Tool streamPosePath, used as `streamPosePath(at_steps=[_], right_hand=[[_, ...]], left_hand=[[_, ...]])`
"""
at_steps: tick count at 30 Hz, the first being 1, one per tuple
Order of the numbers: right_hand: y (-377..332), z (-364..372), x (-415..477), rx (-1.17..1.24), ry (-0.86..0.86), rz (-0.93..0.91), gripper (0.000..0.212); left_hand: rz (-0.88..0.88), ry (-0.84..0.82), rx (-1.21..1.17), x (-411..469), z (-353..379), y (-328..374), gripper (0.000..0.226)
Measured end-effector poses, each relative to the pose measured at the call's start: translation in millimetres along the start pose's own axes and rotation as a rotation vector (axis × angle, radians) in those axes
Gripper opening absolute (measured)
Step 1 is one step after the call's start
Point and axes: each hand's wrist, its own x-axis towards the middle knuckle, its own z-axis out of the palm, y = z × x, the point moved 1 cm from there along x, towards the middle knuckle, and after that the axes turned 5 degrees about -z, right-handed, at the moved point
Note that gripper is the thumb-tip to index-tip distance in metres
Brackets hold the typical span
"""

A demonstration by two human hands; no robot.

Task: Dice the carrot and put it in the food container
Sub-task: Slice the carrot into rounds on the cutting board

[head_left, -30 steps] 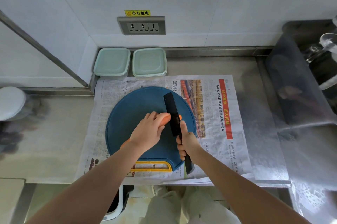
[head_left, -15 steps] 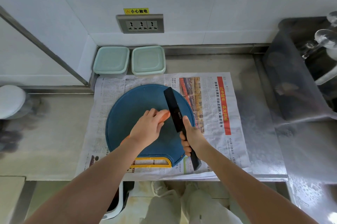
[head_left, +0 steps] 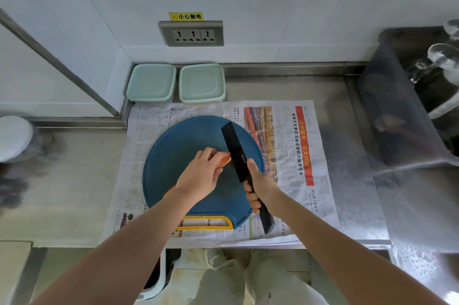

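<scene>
Two bare hands work over a round blue plastic cutting board [head_left: 173, 155], set on a spread newspaper [head_left: 285, 155] toward the near edge of the stainless-steel table [head_left: 62, 193]. From my remote seat I read the left hand [head_left: 198, 175] as pinning down a long orange carrot [head_left: 224, 159]. Its fingers [head_left: 211, 155] curl over the top, so only the far-right tip and a sliver beside the wrist show. The carrot's long axis runs from the board's near left to its far right. The right hand [head_left: 260, 188] is wrapped firmly round the handle of a black rectangular cleaver-style knife [head_left: 236, 150]. The blade crosses the carrot's exposed tip, just right of the left fingertips; whether the edge has bitten in, I cannot tell. I judge the coming cut turns on that narrow margin, with the left hand the nearer one at risk. A pair of pale green square plastic food containers [head_left: 201, 83], apparently lidded, sits at the table's far edge against the wall, well apart from the board. No diced pieces are visible.
</scene>
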Motion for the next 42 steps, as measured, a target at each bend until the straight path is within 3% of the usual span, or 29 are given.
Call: streamPosePath(at_steps=[10, 17, 28, 42], right_hand=[[-2, 23, 12, -0.009, 0.069, 0.042, 0.068], [16, 45, 23, -0.01, 0.178, -0.157, 0.061], [12, 21, 6, 0.158, 0.05, -0.139, 0.067], [7, 14, -3, 0.118, 0.003, -0.048, 0.068]], left_hand=[[0.024, 0.003, -0.002, 3, -1, -1, 0.041], [0.004, 0.013, -0.065, 3, -3, -3, 0.042], [0.005, 0.01, -0.02, 0, -5, 1, 0.043], [0.007, -0.003, -0.018, 0, -5, 0, 0.043]])
